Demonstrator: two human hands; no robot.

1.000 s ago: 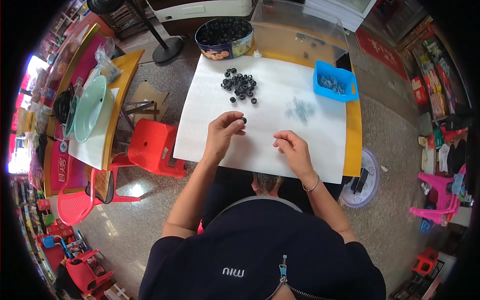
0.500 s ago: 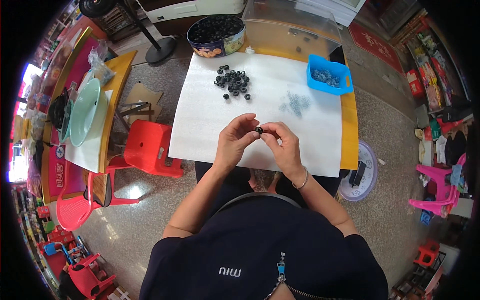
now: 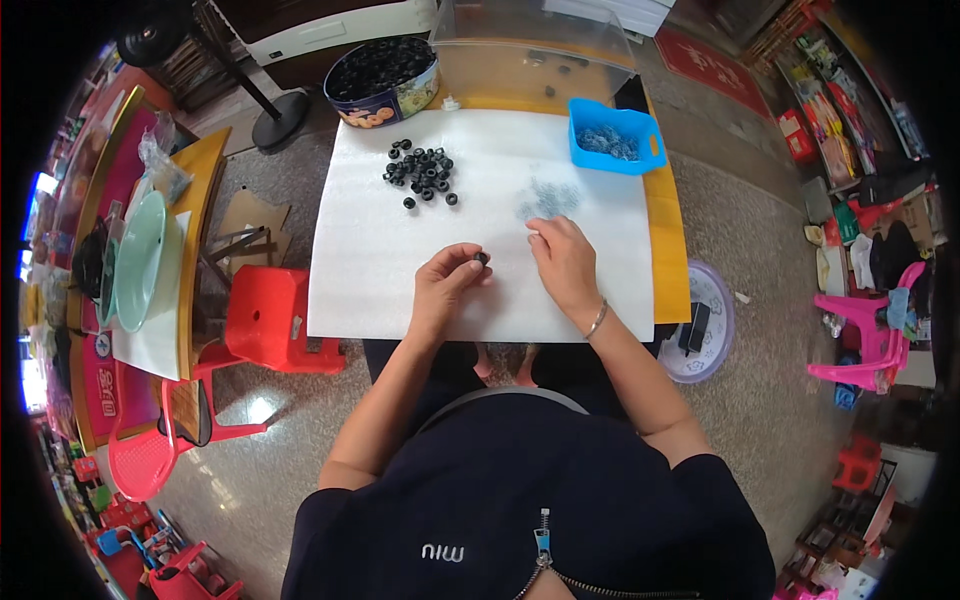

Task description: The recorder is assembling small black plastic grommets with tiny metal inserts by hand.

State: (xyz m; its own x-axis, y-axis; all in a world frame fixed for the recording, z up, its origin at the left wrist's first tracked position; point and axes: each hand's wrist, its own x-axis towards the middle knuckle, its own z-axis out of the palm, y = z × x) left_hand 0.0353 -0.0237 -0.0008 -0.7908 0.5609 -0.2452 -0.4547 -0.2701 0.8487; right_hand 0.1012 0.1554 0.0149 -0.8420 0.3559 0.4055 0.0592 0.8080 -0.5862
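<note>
My left hand (image 3: 441, 288) pinches a small round black part (image 3: 481, 258) between thumb and fingertips, above the near half of a white sheet (image 3: 400, 305). At the lower edge of a scatter of tiny pale-blue clear pieces (image 3: 552, 196) is my right hand (image 3: 567, 266). Its thumb and forefinger are pressed together, and whatever may be between them is too small to make out. Farther off to the left lies a loose pile of small black ring-like parts (image 3: 425, 172), with several strays around it.
A round tin (image 3: 385, 108) full of black parts stands at the far left edge. To the far right is a blue basket (image 3: 612, 160) holding more pale-blue pieces. Behind is a clear plastic box (image 3: 530, 60). A red stool (image 3: 262, 315) stands left, a purple-rimmed basin (image 3: 718, 345) right.
My hands were together at the black part and are now apart. The right one has moved out to the pale-blue pieces, while the left keeps the part. The whole view has shifted slightly.
</note>
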